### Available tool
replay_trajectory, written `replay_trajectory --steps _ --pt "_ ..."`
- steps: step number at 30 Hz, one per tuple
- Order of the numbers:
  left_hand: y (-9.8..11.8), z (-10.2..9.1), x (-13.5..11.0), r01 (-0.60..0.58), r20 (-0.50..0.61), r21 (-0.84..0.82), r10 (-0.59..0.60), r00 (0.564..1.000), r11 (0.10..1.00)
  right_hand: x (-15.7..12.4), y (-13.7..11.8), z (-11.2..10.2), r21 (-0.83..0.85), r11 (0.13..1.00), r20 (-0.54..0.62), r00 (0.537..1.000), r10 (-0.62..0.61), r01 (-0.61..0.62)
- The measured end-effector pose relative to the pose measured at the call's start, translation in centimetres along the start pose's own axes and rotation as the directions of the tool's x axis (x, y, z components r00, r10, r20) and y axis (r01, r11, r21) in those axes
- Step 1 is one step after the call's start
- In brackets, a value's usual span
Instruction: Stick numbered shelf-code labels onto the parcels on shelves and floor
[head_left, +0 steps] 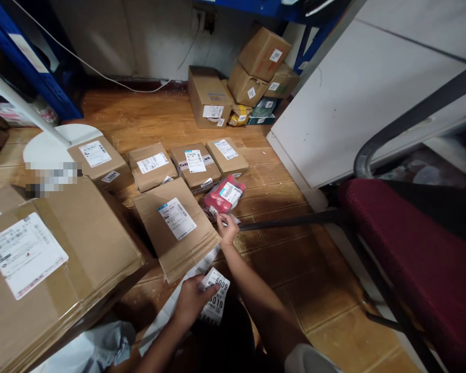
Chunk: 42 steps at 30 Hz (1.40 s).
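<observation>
Red contents in glossy wrap make up the package [222, 195] lying on the wooden floor [306, 295], just beside a labelled brown carton [166, 228]. At its near edge, the right hand [227, 228] has its fingers drawn narrow; whether they pinch the wrap or press on a small tag there, I cannot tell. The wrap looks soft and uneven, so a label pressed over a crease could lift at a corner or become hard to read. The left hand [191, 300] holds a strip of numbered labels [216, 305] between thumb and fingers; gripping too hard could crease it, and a loose edge might stick astray. Numbers 6009, 6010 and 6011 look alike, so a hurried glance could cause a mix-up. Close to the right wrist, a dark chair bar [291, 221] could snag a careless movement and jolt the package.
</observation>
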State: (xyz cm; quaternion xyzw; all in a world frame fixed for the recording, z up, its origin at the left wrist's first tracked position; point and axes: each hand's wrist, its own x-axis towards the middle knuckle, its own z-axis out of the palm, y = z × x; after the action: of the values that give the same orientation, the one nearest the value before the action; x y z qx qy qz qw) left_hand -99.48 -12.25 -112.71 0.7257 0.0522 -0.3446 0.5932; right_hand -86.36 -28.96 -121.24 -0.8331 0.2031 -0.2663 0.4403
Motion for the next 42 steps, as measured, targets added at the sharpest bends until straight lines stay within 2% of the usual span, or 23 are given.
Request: replay_trajectory --steps 4,11,16,18,21,24,27,29,30,31,32,33,34,38,42 --pt "-0.1 0.0 -0.1 -0.002 -0.016 0.029 0.002 1.000 1.000 0.2 -0.1 0.1 -0.038 0.999 -0.038 0.999 0.031 -0.032" --pt "0.0 -0.4 -0.2 -0.020 -0.014 -0.003 0.020 1.000 1.000 1.6 -0.1 0.6 -0.123 0.979 -0.104 0.983 0.151 -0.164" --pt "0.3 -0.8 -0.4 -0.001 -0.021 -0.029 0.001 1.000 1.000 2.6 0.7 -0.7 -0.089 0.988 0.036 0.991 0.126 -0.123" --pt "0.4 -0.9 -0.4 -0.026 -0.039 -0.028 0.025 0.999 0.999 2.7 0.9 -1.3 -0.047 0.993 0.090 0.990 0.110 -0.106" --pt "0.3 -0.9 -0.2 -0.074 -0.068 -0.049 0.071 0.995 0.996 3.0 0.7 -1.5 -0.008 0.993 0.111 0.987 0.120 -0.120" --pt "0.2 -0.6 -0.1 -0.103 -0.107 -0.106 0.092 0.990 0.989 3.0 -0.4 -1.7 0.035 0.986 0.120 0.981 0.155 -0.160" --pt "0.4 -0.5 -0.2 -0.139 -0.176 -0.153 0.112 0.978 0.978 1.7 -2.9 -3.7 0.096 0.977 0.175 0.970 0.170 -0.189" --pt "0.8 -0.5 -0.4 -0.174 -0.239 -0.172 0.130 0.962 0.970 0.0 -5.2 -6.2 0.139 0.971 0.318 0.938 0.140 -0.192" --pt "0.9 -0.6 -0.4 -0.191 -0.272 -0.184 0.137 0.952 0.964 -0.9 -6.4 -7.5 0.161 0.968 0.442 0.891 0.102 -0.191" --pt "1.1 -0.6 -0.5 -0.206 -0.303 -0.199 0.139 0.943 0.958 -1.9 -7.5 -8.8 0.187 0.964 0.603 0.797 0.038 -0.188" --pt "1.3 -0.7 -0.6 -0.215 -0.325 -0.216 0.138 0.935 0.952 -2.7 -8.6 -9.9 0.192 0.963 0.702 0.712 -0.001 -0.188" --pt "1.5 -0.7 -0.6 -0.224 -0.338 -0.232 0.138 0.931 0.947 -3.3 -9.4 -10.7 0.195 0.961 0.770 0.638 -0.024 -0.199" --pt "1.8 -0.7 -0.6 -0.239 -0.349 -0.251 0.143 0.926 0.938 -3.8 -10.1 -11.2 0.191 0.957 0.804 0.595 -0.026 -0.217" --pt "2.5 -0.5 -0.6 -0.285 -0.370 -0.396 0.132 0.920 0.873 -4.5 -11.0 -11.3 0.194 0.931 0.808 0.588 0.028 -0.310" --pt "2.6 -0.4 -0.7 -0.238 -0.377 -0.465 0.052 0.925 0.852 -4.7 -11.0 -10.7 0.217 0.915 0.780 0.624 0.048 -0.340"
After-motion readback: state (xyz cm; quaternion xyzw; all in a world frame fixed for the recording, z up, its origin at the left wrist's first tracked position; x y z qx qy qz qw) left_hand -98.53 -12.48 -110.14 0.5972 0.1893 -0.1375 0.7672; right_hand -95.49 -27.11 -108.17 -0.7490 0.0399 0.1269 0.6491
